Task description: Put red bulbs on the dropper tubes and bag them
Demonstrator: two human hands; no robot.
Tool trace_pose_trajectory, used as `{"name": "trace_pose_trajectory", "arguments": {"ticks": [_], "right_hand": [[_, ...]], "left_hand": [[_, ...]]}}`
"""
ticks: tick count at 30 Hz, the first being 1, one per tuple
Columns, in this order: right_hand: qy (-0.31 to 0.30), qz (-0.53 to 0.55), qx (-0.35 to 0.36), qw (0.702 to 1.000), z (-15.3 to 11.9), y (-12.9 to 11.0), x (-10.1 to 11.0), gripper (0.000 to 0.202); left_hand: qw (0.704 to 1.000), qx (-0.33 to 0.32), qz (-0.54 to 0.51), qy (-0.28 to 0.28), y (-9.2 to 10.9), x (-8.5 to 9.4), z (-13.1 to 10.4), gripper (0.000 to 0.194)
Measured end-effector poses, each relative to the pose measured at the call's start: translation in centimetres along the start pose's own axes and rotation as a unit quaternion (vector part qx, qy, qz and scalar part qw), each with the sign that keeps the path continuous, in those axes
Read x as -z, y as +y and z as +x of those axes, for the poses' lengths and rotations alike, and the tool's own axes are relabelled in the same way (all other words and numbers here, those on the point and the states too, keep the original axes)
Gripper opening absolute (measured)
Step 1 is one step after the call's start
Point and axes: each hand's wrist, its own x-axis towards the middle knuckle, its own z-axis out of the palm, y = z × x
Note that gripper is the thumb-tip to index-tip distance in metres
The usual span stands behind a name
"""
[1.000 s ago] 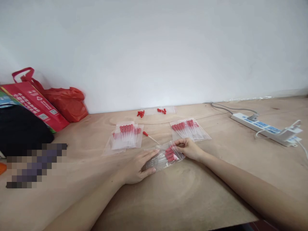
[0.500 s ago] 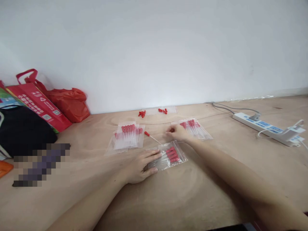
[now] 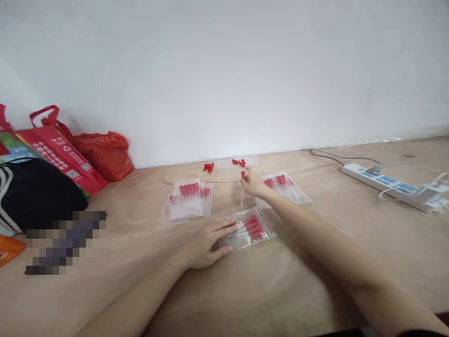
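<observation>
My left hand (image 3: 212, 241) lies with fingers stretched out on the left end of a clear zip bag (image 3: 264, 232), pressing it to the table. Inside that bag are several glass droppers with red rubber bulbs (image 3: 254, 226). My right hand (image 3: 253, 182) is closed on a single dropper (image 3: 243, 175) by its red bulb, the thin tube pointing down toward the table. Left of it lies a stack of filled zip bags (image 3: 187, 202). More filled bags (image 3: 286, 188) lie just behind and right of my right wrist.
Loose red bulbs (image 3: 208, 167) and more bulbs (image 3: 239, 163) lie near the wall beside a clear bag (image 3: 220, 163). A white power strip (image 3: 379, 180) with cables is on the right. Red bags (image 3: 105, 154) and a black bag (image 3: 42, 194) stand at the left.
My right hand has picked up the loose dropper that lay on the table and raised it, moving slightly away from me. My left hand stays on the bag.
</observation>
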Motion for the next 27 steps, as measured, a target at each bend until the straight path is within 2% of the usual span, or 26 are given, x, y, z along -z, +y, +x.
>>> {"name": "trace_pose_trajectory", "arguments": {"ticks": [2, 4, 5, 7, 9, 14, 20, 27], "right_hand": [[0.042, 0.019, -0.035, 0.998, -1.5, 1.9, 2.8, 0.036], [0.141, 0.118, -0.111, 0.977, -3.7, 3.9, 5.0, 0.036], [0.165, 0.152, -0.121, 0.967, -4.8, 4.8, 5.8, 0.034], [0.210, 0.199, -0.133, 0.948, -6.7, 6.2, 6.6, 0.033], [0.224, 0.234, -0.133, 0.937, -7.9, 6.8, 6.7, 0.034], [0.197, 0.274, -0.118, 0.934, -8.5, 5.7, 5.2, 0.036], [0.156, 0.329, -0.129, 0.922, -8.7, 4.0, 3.5, 0.030], [0.080, 0.338, -0.172, 0.922, -9.4, 3.4, 3.4, 0.021]], "left_hand": [[1.000, 0.006, 0.000, 0.001, 0.0, 0.0, 0.0, 0.046], [1.000, 0.009, -0.003, 0.004, -0.1, -0.1, 0.1, 0.045], [1.000, 0.008, -0.006, 0.004, -0.1, -0.1, 0.1, 0.045], [1.000, 0.010, -0.008, 0.001, -0.1, 0.0, 0.1, 0.045], [1.000, 0.016, -0.007, 0.001, 0.0, 0.0, 0.1, 0.046], [0.999, 0.029, -0.010, 0.017, 0.2, 0.0, -0.1, 0.052], [1.000, 0.020, -0.006, 0.012, 0.0, -0.1, 0.0, 0.049], [0.999, 0.023, -0.016, 0.016, 0.3, 0.0, 0.0, 0.049]]}}
